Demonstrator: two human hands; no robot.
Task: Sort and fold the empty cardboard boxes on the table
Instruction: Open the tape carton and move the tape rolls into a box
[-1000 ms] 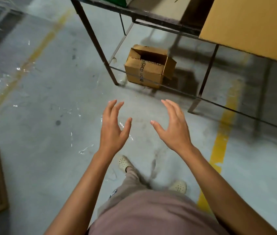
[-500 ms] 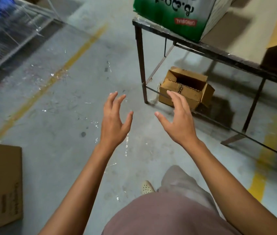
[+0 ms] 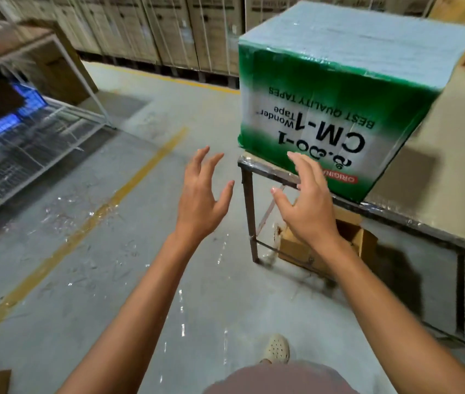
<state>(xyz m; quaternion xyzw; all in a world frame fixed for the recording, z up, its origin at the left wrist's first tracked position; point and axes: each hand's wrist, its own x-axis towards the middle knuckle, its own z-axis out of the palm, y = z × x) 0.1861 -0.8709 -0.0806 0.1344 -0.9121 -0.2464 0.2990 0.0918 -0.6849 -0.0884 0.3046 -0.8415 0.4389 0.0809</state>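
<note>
Green-printed carton [image 3: 336, 109], unfolded, on worktop [image 3: 424, 194] corner; brown box [image 3: 296, 248] beneath. Left hand [image 3: 200, 200], right hand [image 3: 308, 206]: fingers spread, empty. Folding apparently not begun.

**A green box up top, a brown box down below**

The big green box [image 3: 339, 89] stands upright at the near left corner of the worktop [image 3: 438, 177], right by the edge. It is shut and wrapped in shiny clear film. Its top is pale. Its side is green and white, with black words, "CM-1" and "Wonder Tape", that read upside down. A small brown cardboard box [image 3: 294, 250] sits on the floor [image 3: 140, 251] under that same corner, close to the leg [image 3: 249, 217] of the worktop. It is open at the top, and part of it is hidden.
</note>
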